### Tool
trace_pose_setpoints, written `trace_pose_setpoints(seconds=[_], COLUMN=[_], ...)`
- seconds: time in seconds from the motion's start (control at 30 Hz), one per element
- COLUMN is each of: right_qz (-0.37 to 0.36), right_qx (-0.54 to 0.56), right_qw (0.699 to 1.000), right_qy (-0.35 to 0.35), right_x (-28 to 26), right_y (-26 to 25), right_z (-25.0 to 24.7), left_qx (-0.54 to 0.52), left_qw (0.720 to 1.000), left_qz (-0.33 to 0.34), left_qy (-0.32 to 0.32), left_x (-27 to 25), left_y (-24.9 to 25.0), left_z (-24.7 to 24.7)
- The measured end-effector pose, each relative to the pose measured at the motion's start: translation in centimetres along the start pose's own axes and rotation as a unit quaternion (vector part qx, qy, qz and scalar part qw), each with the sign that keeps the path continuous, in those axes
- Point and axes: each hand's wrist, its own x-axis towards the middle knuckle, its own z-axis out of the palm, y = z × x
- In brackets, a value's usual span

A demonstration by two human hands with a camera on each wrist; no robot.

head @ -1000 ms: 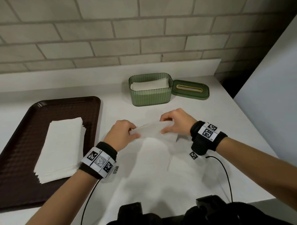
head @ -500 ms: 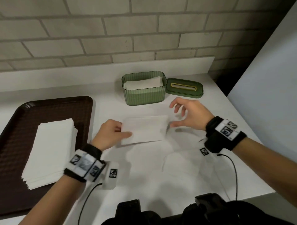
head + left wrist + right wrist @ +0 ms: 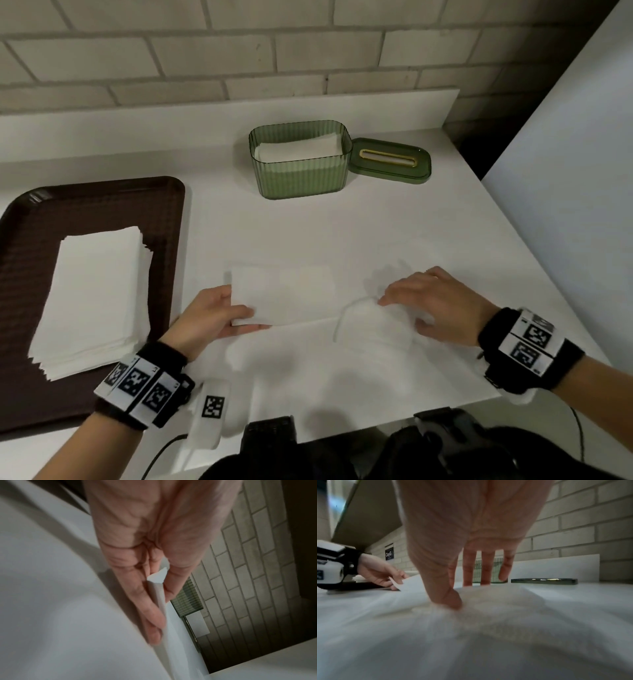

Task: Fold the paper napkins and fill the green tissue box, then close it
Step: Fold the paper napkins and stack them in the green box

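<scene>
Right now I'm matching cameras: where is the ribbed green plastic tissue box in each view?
Head: ribbed green plastic tissue box upper centre, open.
Left wrist: a ribbed sliver right of centre, beyond the thumb.
Right wrist: mid-frame behind the fingers.
Shared landmark: green slotted lid lying beside it.
</scene>
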Motion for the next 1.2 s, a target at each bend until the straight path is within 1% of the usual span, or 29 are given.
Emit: trace_pose_setpoints(seconds=[0.1,0.17,0.23,0.27,0.3,0.33,0.37,0.4,0.5,0.57,0.63,0.7,0.77,0.8,0.83,0.9,0.97,1.0,1.07,1.13,1.17,1.2], right_qz=[-0.017,-0.002,0.051,0.078,0.086,0.079,0.06,0.036,-0.018,-0.035,-0.04,-0.036,-0.02,-0.012,-0.007,-0.004,-0.002,-0.005,-0.01,0.008,0.024,0.037], right_qx=[0.055,0.146,0.276,0.346,0.414,0.467,0.497,0.506,0.484,0.464,0.444,0.41,0.367,0.347,0.33,0.306,0.3,0.294,0.251,0.224,0.25,0.306], right_qw=[0.995,0.979,0.944,0.919,0.89,0.865,0.852,0.851,0.872,0.885,0.895,0.911,0.929,0.937,0.943,0.952,0.954,0.956,0.968,0.975,0.968,0.951], right_qy=[0.083,0.14,0.172,0.174,0.171,0.164,0.153,0.137,0.077,0.034,0.003,-0.019,-0.034,-0.038,-0.038,-0.025,0.002,0.014,0.019,-0.004,-0.01,-0.009], right_x=[0.0,0.1,0.3,0.4,0.6,0.9,1.2,1.7,3.7,5.6,7.7,9.6,11.2,11.8,12.3,12.8,12.9,12.7,12.1,11.4,10.8,10.2], right_y=[0.4,0.1,-0.4,-0.7,-1.1,-1.4,-1.8,-2.2,-3.6,-4.8,-5.8,-6.6,-7.1,-7.4,-7.6,-8.2,-8.6,-8.6,-8.4,-7.5,-6.9,-6.4], right_z=[1.2,0.9,-0.1,-0.8,-1.6,-2.3,-2.9,-3.5,-4.7,-4.8,-4.4,-3.8,-3.1,-2.9,-2.6,-2.3,-2.1,-2.2,-2.6,-3.2,-3.5,-3.7], left_qx=[0.042,0.053,0.047,0.047,0.052,0.058,0.063,0.063,0.051,0.031,0.016,-0.01,-0.046,-0.043,-0.016,0.061,0.119,0.127,0.113,0.076,0.042,0.001], left_qw=[0.998,0.997,0.997,0.997,0.997,0.997,0.997,0.997,0.996,0.996,0.996,0.997,0.996,0.996,0.997,0.994,0.982,0.977,0.972,0.972,0.973,0.974], left_qz=[0.024,0.036,0.049,0.054,0.057,0.056,0.055,0.052,0.044,0.04,0.033,0.019,-0.007,-0.007,0.008,0.074,0.147,0.173,0.206,0.222,0.226,0.227], left_qy=[0.034,0.043,0.041,0.035,0.026,0.014,0.0,-0.014,-0.05,-0.076,-0.086,-0.079,-0.079,-0.078,-0.075,-0.05,-0.023,-0.013,0.006,0.013,0.016,0.021], left_x=[0.2,0.2,0.3,0.3,0.2,0.1,0.0,-0.1,-0.3,-0.4,-0.4,-0.6,-1.0,-1.1,-1.2,-1.1,-0.9,-0.9,-1.1,-1.5,-1.8,-2.0], left_y=[-0.5,-0.7,-0.7,-0.8,-0.8,-0.7,-0.7,-0.7,-0.6,-0.5,-0.3,-0.1,0.1,0.1,0.0,-0.1,-0.5,-0.6,-0.7,-0.7,-0.7,-0.7], left_z=[0.1,0.2,0.5,0.6,0.8,0.9,1.1,1.3,1.3,1.1,1.1,1.3,1.6,1.7,1.8,2.2,2.3,2.4,2.4,2.0,1.8,1.6])
